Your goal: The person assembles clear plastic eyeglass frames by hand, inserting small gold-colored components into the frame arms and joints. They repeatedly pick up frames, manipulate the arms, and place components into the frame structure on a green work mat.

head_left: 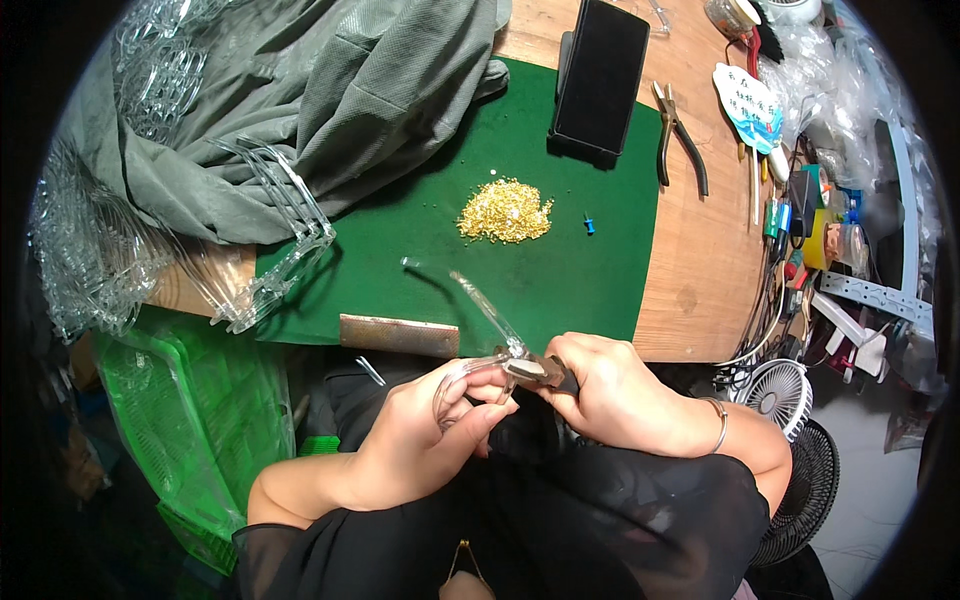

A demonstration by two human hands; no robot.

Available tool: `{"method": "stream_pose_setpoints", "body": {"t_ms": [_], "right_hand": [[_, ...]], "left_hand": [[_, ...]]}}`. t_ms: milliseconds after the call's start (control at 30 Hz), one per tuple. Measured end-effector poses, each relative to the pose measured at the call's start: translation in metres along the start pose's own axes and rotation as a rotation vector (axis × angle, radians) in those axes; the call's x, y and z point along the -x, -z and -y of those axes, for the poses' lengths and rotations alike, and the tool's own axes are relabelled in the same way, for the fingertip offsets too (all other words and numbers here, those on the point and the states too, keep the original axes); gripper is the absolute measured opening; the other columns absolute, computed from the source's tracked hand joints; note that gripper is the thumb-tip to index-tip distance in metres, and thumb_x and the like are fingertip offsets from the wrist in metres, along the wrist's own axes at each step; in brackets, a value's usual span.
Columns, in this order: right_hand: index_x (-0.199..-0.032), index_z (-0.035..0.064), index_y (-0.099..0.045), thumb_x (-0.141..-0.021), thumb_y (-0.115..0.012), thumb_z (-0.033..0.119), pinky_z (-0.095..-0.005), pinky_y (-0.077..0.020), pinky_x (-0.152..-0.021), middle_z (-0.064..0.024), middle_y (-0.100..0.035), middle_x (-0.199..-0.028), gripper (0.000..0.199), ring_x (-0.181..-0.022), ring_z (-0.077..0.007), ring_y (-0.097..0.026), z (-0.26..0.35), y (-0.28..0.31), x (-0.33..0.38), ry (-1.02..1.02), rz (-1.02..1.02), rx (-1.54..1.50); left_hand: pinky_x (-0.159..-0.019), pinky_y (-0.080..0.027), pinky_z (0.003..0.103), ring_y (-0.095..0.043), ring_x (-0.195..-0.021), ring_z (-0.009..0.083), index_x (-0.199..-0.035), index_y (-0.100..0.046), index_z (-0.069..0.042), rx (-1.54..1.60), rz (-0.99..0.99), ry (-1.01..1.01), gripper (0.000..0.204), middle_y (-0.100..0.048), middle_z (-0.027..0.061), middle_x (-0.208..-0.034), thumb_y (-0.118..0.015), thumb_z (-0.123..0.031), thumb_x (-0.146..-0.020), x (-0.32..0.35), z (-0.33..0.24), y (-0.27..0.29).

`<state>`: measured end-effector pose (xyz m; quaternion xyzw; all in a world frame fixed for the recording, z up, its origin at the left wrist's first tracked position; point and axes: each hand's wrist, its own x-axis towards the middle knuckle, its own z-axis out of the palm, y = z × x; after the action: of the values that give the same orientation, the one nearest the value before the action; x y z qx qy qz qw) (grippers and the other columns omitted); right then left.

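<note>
My left hand (410,432) is closed round a clear plastic eyeglass frame (487,308), held just off the table's near edge. One temple of the frame sticks up and away over the green mat (400,215). In my right hand (622,398) is a pair of pliers (540,371), its jaws at the frame's hinge corner; the handles are mostly hidden in the palm. Beyond the hands, a pile of tiny gold metal pieces (507,212) lies on the mat. A blue push pin (589,225) is to its right.
Clear eyeglass frames (280,190) and a grey cloth (350,120) cover the left. A black phone (602,85) leans on a stand at the back; other pliers (682,145) lie beside it. A green basket (185,410) stands lower left, a white fan (775,392) lower right.
</note>
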<state>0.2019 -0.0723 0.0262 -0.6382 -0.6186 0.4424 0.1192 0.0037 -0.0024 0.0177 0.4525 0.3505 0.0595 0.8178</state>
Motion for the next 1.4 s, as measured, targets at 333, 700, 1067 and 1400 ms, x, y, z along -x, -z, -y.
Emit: {"method": "stream_pose_setpoints", "body": {"t_ms": [333,700,1067,1400], "right_hand": [[-0.108,0.0007,-0.053,-0.076,-0.065,0.011,-0.0400,-0.0450,-0.073,-0.0148,-0.053,-0.095,0.036,-0.084,-0.0305,-0.057,-0.029,-0.001,-0.022,0.057,-0.163,0.171],[-0.122,-0.0002,-0.049,-0.064,-0.064,0.004,-0.0346,-0.0411,-0.069,-0.0102,-0.052,-0.117,0.060,-0.078,-0.0230,-0.054,-0.038,-0.033,-0.048,0.123,-0.312,0.588],[-0.087,0.0042,-0.053,-0.068,-0.064,-0.001,-0.0392,-0.0404,-0.066,-0.0125,-0.053,-0.082,0.022,-0.076,-0.0323,-0.055,-0.069,-0.028,-0.070,0.020,-0.527,0.186],[-0.086,0.0041,-0.053,-0.065,-0.067,0.004,-0.0373,-0.0371,-0.065,-0.0113,-0.051,-0.082,0.025,-0.075,-0.0285,-0.053,-0.064,-0.037,-0.078,0.079,-0.576,0.365]], "left_hand": [[-0.059,-0.055,0.032,-0.060,-0.060,0.0183,-0.123,-0.042,0.008,0.416,0.151,0.083,0.044,-0.060,0.0161,-0.095,-0.059,0.001,-0.083,0.000,-0.036,0.024],[-0.063,-0.052,0.024,-0.060,-0.067,0.0130,-0.129,-0.038,0.001,0.319,0.046,0.085,0.046,-0.058,0.0124,-0.100,-0.056,-0.003,-0.087,0.006,-0.037,0.026],[-0.066,-0.049,0.021,-0.059,-0.067,0.0094,-0.125,-0.039,0.003,0.325,0.103,0.072,0.042,-0.060,0.0070,-0.099,-0.056,0.002,-0.086,0.005,-0.031,0.022],[-0.065,-0.048,0.020,-0.057,-0.069,0.0079,-0.130,-0.035,0.003,0.331,0.197,0.060,0.047,-0.057,0.0086,-0.103,-0.055,0.002,-0.087,0.001,-0.024,0.018]]}}
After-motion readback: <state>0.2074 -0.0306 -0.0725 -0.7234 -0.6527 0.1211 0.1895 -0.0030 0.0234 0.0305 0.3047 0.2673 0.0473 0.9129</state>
